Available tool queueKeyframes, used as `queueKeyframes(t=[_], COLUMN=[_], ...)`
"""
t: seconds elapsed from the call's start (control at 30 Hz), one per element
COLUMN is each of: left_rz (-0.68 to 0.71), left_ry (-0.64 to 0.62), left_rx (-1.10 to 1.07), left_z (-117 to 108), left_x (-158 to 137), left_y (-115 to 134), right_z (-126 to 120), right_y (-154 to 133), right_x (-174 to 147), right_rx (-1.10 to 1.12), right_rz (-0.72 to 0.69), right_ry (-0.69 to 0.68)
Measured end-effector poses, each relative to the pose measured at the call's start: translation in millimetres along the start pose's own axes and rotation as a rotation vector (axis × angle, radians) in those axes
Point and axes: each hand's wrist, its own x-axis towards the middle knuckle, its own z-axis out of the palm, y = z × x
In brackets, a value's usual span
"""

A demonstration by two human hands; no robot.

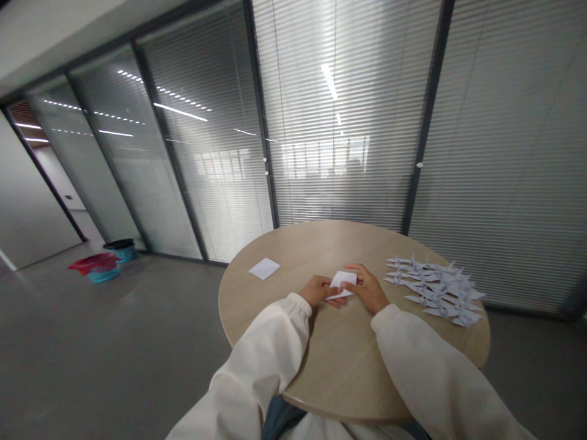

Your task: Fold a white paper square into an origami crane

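Over the middle of the round table, a small folded piece of white paper point(343, 278) is held between both hands. My left hand point(318, 290) grips its lower left part, thumb on top and fingers curled beneath. At the right side, my right hand point(368, 288) pinches the paper with the thumb on its face and the fingers behind. The underside of the paper is hidden. To the left lies a flat square sheet of white paper point(265, 269). On the right stand several folded paper cranes point(435, 287), set close together in rows.
The round wooden table point(339, 360) reaches close to my body. Behind it runs a glass partition with blinds point(339, 183) and dark frames. Two bins stand on the floor at left, one red-lined bin point(98, 267) and one black-lined bin point(123, 249).
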Motion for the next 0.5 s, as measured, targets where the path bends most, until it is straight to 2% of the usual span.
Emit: queueKeyframes(t=[0.2, 0.33, 0.5], left_rz=[0.046, 0.109, 0.177], left_ry=[0.002, 0.151, 0.317], left_rx=[0.001, -0.030, -0.103], left_z=[0.1, -3.3, -8.3], left_x=[-1.3, -0.2, 1.8], left_y=[0.2, 3.2, 7.9], right_z=[-3.0, -6.1, -6.6], right_y=[1.9, 2.9, 4.6], right_x=[1.5, 2.7, 3.4], right_rx=[-0.047, -0.091, -0.030], right_rz=[0.002, 0.003, -0.007], right_ry=[0.073, 0.152, 0.136])
